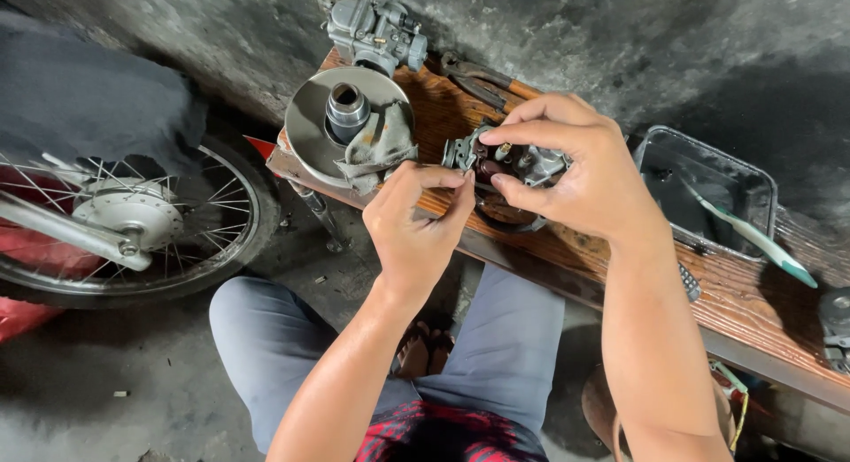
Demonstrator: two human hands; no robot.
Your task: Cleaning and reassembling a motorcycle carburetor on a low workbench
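both hands, left hand (416, 219) and right hand (567, 165), pinch the carburetor body (505, 161) near the bench edge (531, 258).

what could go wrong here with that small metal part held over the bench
The small engine part is pinched only by fingertips of the right hand and left hand near the wooden bench edge; it could slip to the floor. The round metal disc overhangs the bench end and may tip if bumped.

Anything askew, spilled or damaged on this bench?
Nothing spilled or visibly broken. A dirty rag is draped over the metal disc, and a toothbrush juts over the rim of the black tray.
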